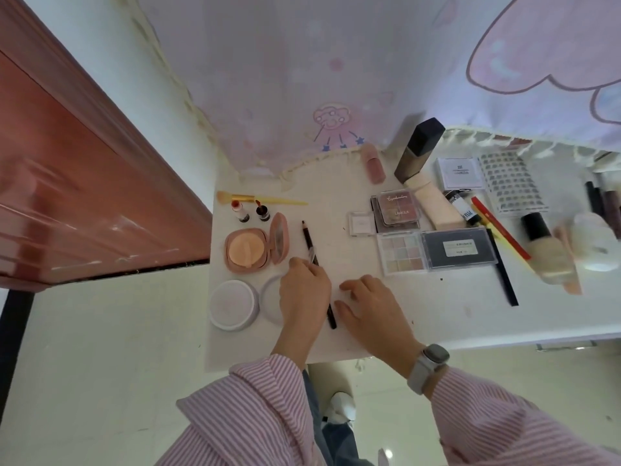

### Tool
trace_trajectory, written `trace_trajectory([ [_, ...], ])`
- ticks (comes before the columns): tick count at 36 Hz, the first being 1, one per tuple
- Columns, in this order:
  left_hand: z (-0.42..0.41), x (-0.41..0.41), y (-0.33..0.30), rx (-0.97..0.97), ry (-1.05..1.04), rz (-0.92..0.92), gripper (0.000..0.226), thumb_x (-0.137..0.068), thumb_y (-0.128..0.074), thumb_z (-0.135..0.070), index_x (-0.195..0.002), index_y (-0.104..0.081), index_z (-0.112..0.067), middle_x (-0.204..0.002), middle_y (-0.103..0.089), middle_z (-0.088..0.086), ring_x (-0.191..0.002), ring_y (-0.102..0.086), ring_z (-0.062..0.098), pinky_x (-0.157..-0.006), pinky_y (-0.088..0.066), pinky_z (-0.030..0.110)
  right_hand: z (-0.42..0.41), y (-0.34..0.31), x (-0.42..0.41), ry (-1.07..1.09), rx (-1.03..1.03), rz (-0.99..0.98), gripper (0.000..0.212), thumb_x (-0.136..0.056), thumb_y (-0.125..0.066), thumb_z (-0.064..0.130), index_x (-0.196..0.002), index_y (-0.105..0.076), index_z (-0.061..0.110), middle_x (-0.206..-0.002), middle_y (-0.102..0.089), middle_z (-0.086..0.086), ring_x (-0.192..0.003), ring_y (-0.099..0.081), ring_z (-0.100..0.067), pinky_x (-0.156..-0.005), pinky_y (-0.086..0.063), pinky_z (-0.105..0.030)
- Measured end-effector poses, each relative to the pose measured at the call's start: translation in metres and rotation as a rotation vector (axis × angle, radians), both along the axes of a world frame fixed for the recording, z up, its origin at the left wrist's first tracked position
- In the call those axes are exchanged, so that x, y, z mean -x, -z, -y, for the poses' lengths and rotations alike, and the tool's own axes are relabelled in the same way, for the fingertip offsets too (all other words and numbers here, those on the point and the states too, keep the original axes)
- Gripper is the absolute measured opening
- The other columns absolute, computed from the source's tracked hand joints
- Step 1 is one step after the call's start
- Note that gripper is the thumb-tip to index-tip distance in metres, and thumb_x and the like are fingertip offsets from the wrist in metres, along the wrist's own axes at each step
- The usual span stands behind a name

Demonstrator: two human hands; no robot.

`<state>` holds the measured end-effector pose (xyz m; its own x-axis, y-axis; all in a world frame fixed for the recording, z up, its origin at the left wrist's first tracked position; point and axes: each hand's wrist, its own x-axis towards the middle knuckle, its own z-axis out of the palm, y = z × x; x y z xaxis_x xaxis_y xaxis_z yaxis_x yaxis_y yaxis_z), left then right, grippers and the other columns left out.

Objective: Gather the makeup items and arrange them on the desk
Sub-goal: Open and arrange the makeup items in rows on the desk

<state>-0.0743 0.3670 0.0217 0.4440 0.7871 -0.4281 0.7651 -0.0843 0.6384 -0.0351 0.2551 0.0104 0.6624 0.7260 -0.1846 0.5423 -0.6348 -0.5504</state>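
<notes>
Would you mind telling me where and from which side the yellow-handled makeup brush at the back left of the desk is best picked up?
Pinch the yellow makeup brush at the middle of its slim handle, coming from above. It lies flat on the desk, crosswise, bristles to the left, so a grip across the handle keeps fingers off the bristles. The two open lipsticks stand just in front of it, so a low approach from the near side would probably knock them.
</notes>
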Motion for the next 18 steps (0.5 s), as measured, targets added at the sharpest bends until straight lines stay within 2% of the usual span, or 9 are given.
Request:
trace_trajectory([
  [4, -0.002, 0.0, -0.001, -0.042, 0.08, -0.089, 0.016, -0.094, -0.043, -0.026, -0.095, -0.05, -0.012, -0.092, -0.064, 0.009, -0.083, -0.06, 0.025, -0.067, -0.048, 0.034, -0.003, 0.001, -0.003, 0.086, -0.024, -0.061, 0.028, -0.094, -0.045, 0.02, -0.119, -0.054, 0.011, -0.109, -0.056, -0.003, -0.102, -0.05, -0.019, -0.09, -0.036, -0.024],
  [8, -0.003, -0.003, -0.003, -0.11, 0.159, -0.165, 0.027, -0.093, -0.048, -0.034, -0.106, -0.052, -0.011, -0.101, -0.062, 0.006, -0.091, -0.058, 0.025, -0.071, -0.044, 0.032, -0.006, 0.001, -0.014, 0.17, -0.062, -0.092, 0.032, -0.097, -0.037, 0.014, -0.125, -0.052, 0.01, -0.114, -0.055, -0.005, -0.105, -0.051, -0.019, -0.09, -0.039, -0.024],
  [12, -0.002, 0.001, -0.007, -0.186, 0.222, -0.206, 0.035, -0.094, -0.048, -0.037, -0.118, -0.046, -0.011, -0.107, -0.062, 0.008, -0.095, -0.059, 0.025, -0.07, -0.042, 0.031, -0.009, 0.002, -0.022, 0.126, -0.047, -0.091, 0.037, -0.097, -0.035, 0.009, -0.132, -0.047, 0.01, -0.115, -0.052, -0.006, -0.104, -0.051, -0.02, -0.089, -0.042, -0.027],
  [16, 0.005, 0.013, -0.01, -0.385, 0.355, -0.208, 0.038, -0.095, -0.046, -0.035, -0.127, -0.046, -0.015, -0.116, -0.056, 0.002, -0.1, -0.057, 0.022, -0.073, -0.044, 0.032, -0.012, 0.003, -0.023, 0.017, -0.012, -0.074, 0.044, -0.094, -0.038, 0.004, -0.137, -0.042, 0.012, -0.118, -0.048, -0.007, -0.103, -0.051, -0.022, -0.083, -0.046, -0.03],
  [18, 0.008, 0.022, -0.008, -0.55, 0.446, -0.159, 0.034, -0.089, -0.057, -0.029, -0.121, -0.055, -0.016, -0.112, -0.057, 0.003, -0.098, -0.055, 0.023, -0.07, -0.045, 0.031, -0.013, 0.003, -0.025, -0.056, 0.026, -0.026, 0.048, -0.093, -0.04, 0.007, -0.14, -0.038, 0.018, -0.118, -0.046, -0.005, -0.102, -0.05, -0.022, -0.077, -0.045, -0.029],
])
